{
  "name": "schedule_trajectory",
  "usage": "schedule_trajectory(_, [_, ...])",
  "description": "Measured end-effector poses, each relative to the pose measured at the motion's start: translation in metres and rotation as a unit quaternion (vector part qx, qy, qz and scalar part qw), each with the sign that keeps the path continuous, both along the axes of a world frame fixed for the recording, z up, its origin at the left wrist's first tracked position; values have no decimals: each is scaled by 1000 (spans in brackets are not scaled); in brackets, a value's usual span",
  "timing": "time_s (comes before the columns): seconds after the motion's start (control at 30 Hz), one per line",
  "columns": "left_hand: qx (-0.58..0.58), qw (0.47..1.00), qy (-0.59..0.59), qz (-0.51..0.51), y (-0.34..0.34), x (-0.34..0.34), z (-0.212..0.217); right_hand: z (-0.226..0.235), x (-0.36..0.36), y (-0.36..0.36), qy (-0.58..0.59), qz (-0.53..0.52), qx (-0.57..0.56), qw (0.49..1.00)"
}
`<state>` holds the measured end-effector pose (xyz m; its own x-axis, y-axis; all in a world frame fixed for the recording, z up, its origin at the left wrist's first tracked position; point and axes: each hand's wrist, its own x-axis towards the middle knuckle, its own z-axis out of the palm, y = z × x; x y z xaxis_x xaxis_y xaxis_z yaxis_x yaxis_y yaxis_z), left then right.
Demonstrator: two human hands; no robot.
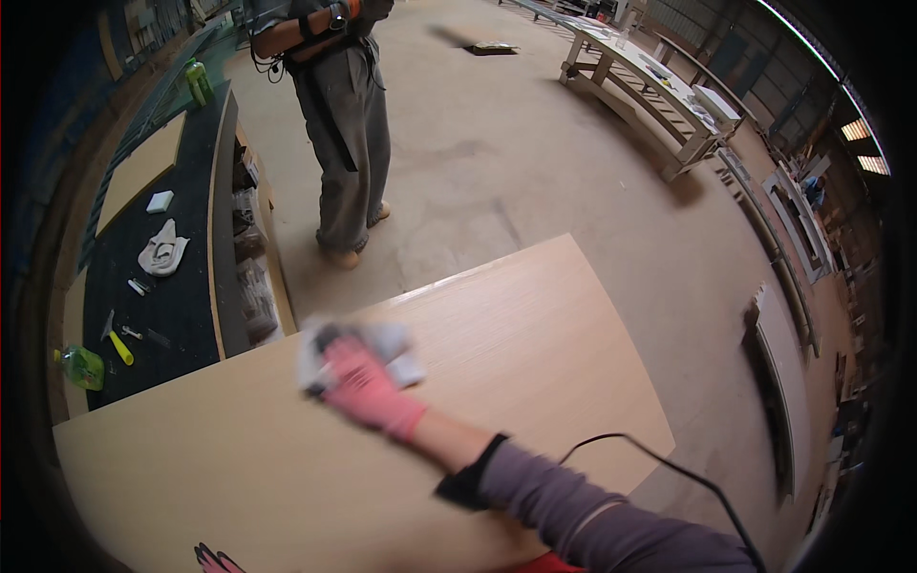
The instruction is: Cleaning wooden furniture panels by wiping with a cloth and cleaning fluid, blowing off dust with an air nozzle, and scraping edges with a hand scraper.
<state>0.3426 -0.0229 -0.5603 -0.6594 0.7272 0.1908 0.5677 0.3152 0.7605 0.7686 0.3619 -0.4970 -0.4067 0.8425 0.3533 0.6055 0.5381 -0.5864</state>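
Note:
A white cloth point(390, 346), smeared by motion, lies against the pale wood-grain board point(516, 315) near its far edge. My right hand point(368, 387), in a pink glove with dark fingertips, presses down on the cloth and holds it, its arm reaching in from the lower right. Only the fingertips of my left hand point(218, 562) show at the lower left edge, in a similar pink and black glove. They are stretched out over the board with nothing visible in them; the rest of that hand is out of the picture.
On the left, a dark-topped bench point(181, 315) carries a crumpled rag point(162, 250), a yellow-handled scraper point(121, 348) and green bottles point(84, 368). Another person point(344, 124) stands beyond the board. A long worktable point(650, 76) is at the far right. A black cable point(659, 458) crosses my right arm.

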Motion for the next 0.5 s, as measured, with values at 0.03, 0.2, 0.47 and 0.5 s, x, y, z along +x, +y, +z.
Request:
schedule_trajectory(0.03, [21,1000,12,-8,-1,3,4,10,-33,-14,35,78,-53,995])
schedule_trajectory(0.2, [-249,936,248,30,25,41,42,27,-127,-67,-178,285,-61,940])
schedule_trajectory(0.47, [-289,877,376,80,33,67,77,9,62,26,-182,-28,54,981])
schedule_trajectory(0.5, [-309,886,330,104,25,63,76,11,90,30,-191,-81,86,974])
